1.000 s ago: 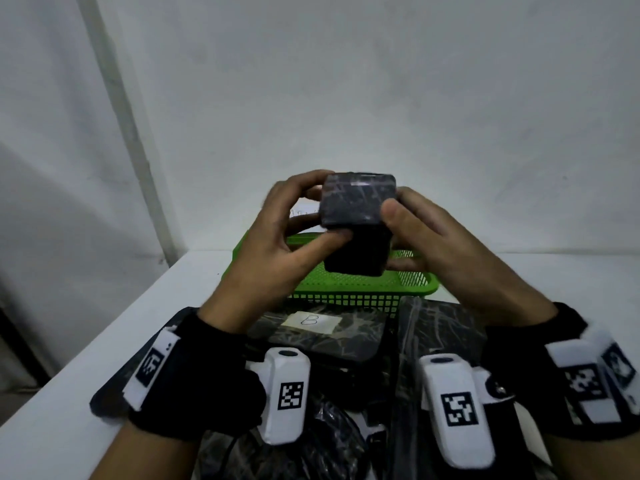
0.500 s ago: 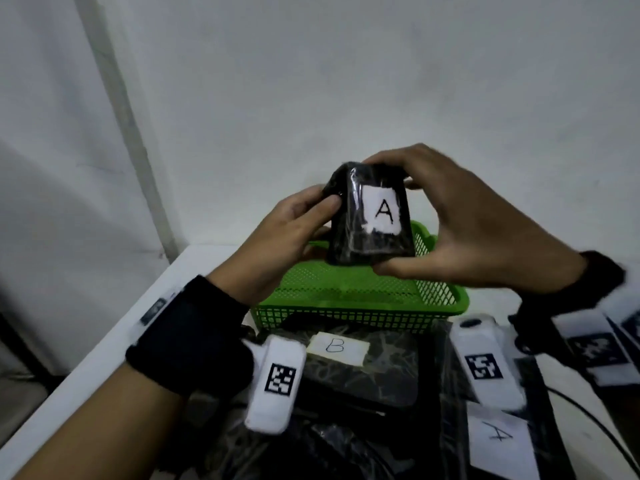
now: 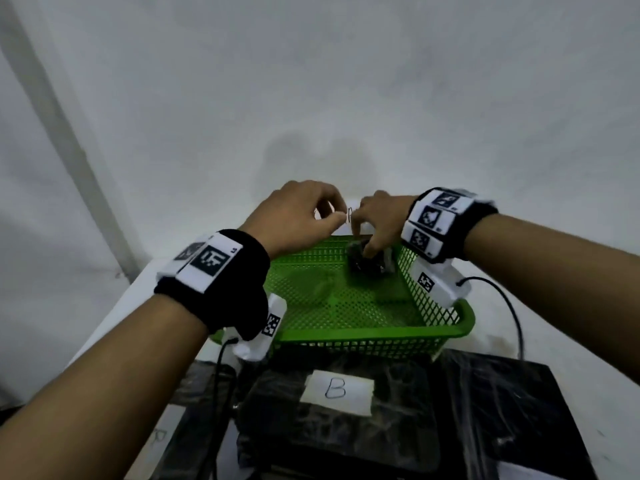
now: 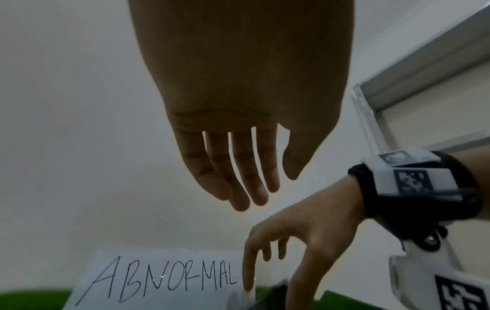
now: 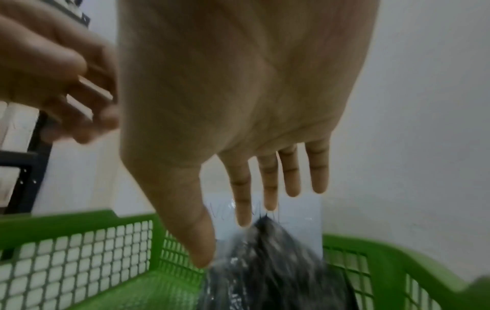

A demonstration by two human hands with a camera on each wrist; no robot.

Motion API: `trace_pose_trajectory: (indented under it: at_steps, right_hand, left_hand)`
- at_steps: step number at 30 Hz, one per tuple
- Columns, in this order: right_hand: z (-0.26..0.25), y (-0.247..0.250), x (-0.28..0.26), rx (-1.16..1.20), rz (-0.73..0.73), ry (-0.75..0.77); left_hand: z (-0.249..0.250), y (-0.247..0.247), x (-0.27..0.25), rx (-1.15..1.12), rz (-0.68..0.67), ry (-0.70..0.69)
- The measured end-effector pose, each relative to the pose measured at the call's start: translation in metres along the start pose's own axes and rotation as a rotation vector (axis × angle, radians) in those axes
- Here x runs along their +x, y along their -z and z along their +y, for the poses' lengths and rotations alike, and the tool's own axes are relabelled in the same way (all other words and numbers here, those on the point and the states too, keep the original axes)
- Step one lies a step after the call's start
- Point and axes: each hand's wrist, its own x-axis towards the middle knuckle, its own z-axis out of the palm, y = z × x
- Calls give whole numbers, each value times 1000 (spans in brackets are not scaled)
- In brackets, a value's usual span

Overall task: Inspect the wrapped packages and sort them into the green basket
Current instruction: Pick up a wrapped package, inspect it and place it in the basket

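A green mesh basket (image 3: 381,332) stands on the white table against the wall. A small black wrapped package (image 3: 372,266) sits tilted in its far right corner, and the right wrist view shows this package (image 5: 278,272) blurred. My right hand (image 3: 375,230) reaches down onto it, and thumb and forefinger (image 5: 244,209) pinch its top end. My left hand (image 3: 304,216) hovers over the basket's far left side, fingers relaxed and holding nothing. In the left wrist view the left hand (image 4: 238,178) hangs with straight fingers.
A paper sign reading ABNORMAL (image 4: 159,279) leans on the wall behind the basket. Larger black wrapped packages lie in front of the basket, one labelled B (image 3: 336,391) and another to its right (image 3: 502,410). A black cable (image 3: 512,306) runs right of the basket.
Both hands held the small package, labelled A, up in the air. Now the right hand has brought it down into the basket's far right corner and the left hand has let go.
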Motion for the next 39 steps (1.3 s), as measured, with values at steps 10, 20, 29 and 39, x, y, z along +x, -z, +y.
trace_pose_trajectory:
  at_steps: [10,20,29,39]
  right_hand:
    - [8,-32,20,-131,-245,-41]
    - [30,-33,15,-95,-48,39]
    - [36,-44,30,-141,-173,-8]
    - [40,-41,40,-73,-147,-72]
  left_hand:
    - [-37,-35,31,-341,38,212]
    - [-45,-49,45,-632,91,395]
    - [-66,-55,52,-732,161,558]
    - [-123,-56,48,-364,22,668]
